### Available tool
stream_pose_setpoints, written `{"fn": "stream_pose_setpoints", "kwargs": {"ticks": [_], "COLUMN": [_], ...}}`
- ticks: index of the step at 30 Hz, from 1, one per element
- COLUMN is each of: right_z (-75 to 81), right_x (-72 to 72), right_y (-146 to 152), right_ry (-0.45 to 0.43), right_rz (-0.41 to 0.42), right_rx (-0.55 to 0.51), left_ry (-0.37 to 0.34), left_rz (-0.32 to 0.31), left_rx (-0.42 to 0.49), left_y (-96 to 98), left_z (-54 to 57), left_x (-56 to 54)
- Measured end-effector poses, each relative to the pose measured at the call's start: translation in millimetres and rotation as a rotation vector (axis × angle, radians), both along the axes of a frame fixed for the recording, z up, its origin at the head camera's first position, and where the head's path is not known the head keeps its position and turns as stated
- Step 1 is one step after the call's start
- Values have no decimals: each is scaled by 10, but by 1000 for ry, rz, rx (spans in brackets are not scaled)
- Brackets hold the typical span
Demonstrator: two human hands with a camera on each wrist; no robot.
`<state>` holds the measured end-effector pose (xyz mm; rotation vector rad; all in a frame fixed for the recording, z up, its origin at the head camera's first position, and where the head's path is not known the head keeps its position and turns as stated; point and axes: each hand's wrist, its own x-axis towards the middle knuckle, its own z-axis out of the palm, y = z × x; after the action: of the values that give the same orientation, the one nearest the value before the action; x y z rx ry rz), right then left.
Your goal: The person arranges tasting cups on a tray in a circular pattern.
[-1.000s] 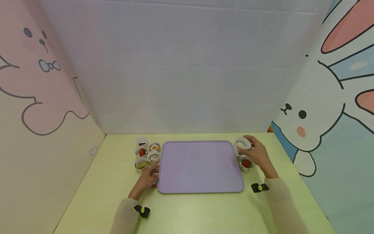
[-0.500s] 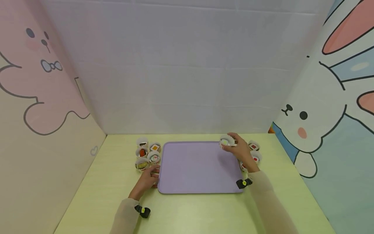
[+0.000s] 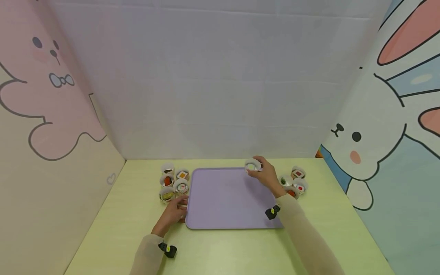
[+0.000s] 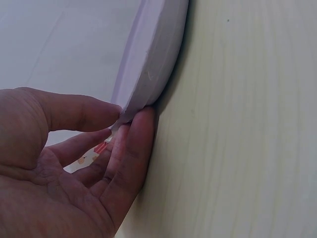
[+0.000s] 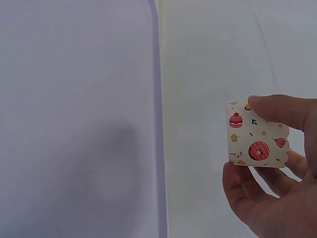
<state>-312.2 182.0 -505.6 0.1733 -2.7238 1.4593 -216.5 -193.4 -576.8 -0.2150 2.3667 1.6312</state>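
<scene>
My right hand [image 3: 266,176] holds a paper baking cup [image 5: 257,134] printed with doughnuts and macarons between thumb and fingers. Something pale green and white shows inside that cup in the head view, raised over the back edge of the lilac tray [image 3: 227,198]. At the tray's front left side, my left hand [image 3: 173,213] grips the edge. Up close in the left wrist view, its thumb [image 4: 94,113] lies at the rim while the fingers reach round the outer side.
Several paper cups [image 3: 167,195] with sushi-like pieces stand left of the tray, just beyond my left hand. More filled cups [image 3: 299,186] stand to its right, partly behind my right forearm. A white wall [image 3: 220,95] rises behind the table.
My right hand has lifted the cup from the right-hand group and carried it leftward over the tray's back edge. My left hand has stayed at the tray's edge.
</scene>
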Motion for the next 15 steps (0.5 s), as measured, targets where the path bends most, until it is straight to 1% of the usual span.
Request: {"fn": "stream_pose_setpoints", "kwargs": {"ticks": [2,5,11,15], "right_z": [-31,-80,-207,-291], "right_x": [-27,-68,-154,-194], "right_y": [-55,-139,-302,-396], "right_ry": [-7,-19,-36,-50], "right_rz": [-2,-5,-32,-49], "right_rx": [9,-7,-93,-123], "left_ry": [3,9,6,6], "left_rz": [4,0,-1,0], "left_rx": [2,-1,4,8], "left_y": [4,8,13,15], "left_z": [1,11,25,20], "left_x": [5,9,8,3]}}
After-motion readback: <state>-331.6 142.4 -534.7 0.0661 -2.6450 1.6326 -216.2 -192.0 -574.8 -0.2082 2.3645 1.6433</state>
